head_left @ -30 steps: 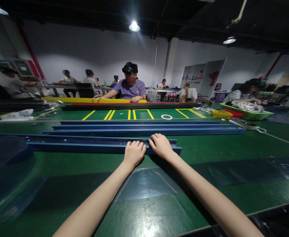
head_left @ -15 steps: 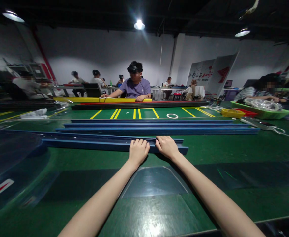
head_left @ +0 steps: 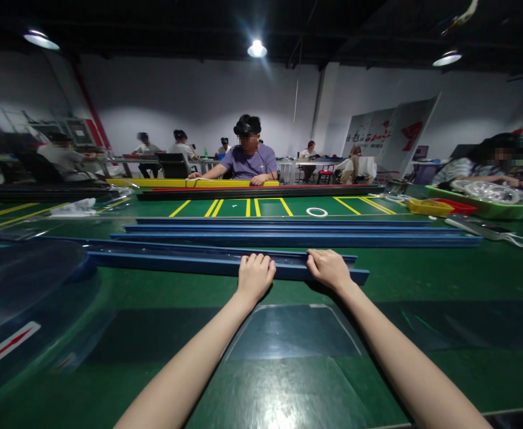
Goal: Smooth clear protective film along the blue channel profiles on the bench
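Observation:
A long blue channel strip [head_left: 176, 260] lies across the green table [head_left: 122, 298] in front of me. My left hand [head_left: 255, 275] curls its fingers over the strip's near edge, a little right of centre. My right hand [head_left: 329, 267] grips the same strip closer to its right end, fingers hooked over the top. Both arms reach straight forward. A clear plastic sheet [head_left: 294, 332] lies flat on the table just below my hands.
More blue strips [head_left: 297, 233] lie parallel behind the near one. Black, red and yellow strips [head_left: 243, 189] sit farther back, where a person in a purple shirt [head_left: 249, 161] works. A white ring [head_left: 317, 211], a green tray [head_left: 489, 205] at right, clear film [head_left: 24, 280] at left.
My right hand has slid to the right along the blue strip, widening the gap between my hands. The view has shifted slightly, and the left hand keeps its grip.

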`<act>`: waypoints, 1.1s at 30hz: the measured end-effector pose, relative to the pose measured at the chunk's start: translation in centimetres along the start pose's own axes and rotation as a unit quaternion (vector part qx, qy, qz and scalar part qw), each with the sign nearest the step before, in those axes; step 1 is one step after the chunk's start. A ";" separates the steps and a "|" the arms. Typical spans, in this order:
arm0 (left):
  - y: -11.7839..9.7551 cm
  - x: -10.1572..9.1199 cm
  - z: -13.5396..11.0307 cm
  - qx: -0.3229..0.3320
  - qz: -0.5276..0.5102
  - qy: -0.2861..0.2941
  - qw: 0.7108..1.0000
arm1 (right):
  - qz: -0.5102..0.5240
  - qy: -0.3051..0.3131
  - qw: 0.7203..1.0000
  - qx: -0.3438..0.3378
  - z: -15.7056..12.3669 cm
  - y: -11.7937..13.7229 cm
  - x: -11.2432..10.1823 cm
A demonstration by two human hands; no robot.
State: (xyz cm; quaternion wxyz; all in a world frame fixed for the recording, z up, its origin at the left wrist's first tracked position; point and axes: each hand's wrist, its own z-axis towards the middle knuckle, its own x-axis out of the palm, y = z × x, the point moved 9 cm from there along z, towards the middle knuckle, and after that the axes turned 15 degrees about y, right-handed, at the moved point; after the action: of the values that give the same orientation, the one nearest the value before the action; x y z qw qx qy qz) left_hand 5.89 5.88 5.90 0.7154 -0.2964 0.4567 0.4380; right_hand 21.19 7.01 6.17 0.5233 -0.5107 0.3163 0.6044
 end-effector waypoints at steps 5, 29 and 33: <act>-0.4 0.3 0.1 0.016 0.004 0.020 1.000 | 0.005 -0.002 0.999 0.054 -0.8 -3.0 0.4; -0.5 0.4 0.3 0.041 0.010 0.047 0.998 | 0.028 0.055 0.998 -0.008 0.5 1.2 0.1; -0.3 0.6 0.5 0.056 0.005 0.067 0.996 | 0.034 0.058 0.998 -0.011 0.4 1.2 0.1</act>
State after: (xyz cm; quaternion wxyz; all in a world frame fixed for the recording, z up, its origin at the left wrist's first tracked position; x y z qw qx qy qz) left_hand 6.52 6.37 5.57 0.6964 -0.2820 0.5291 0.3944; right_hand 19.91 7.13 6.03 0.4776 -0.5400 0.3566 0.5942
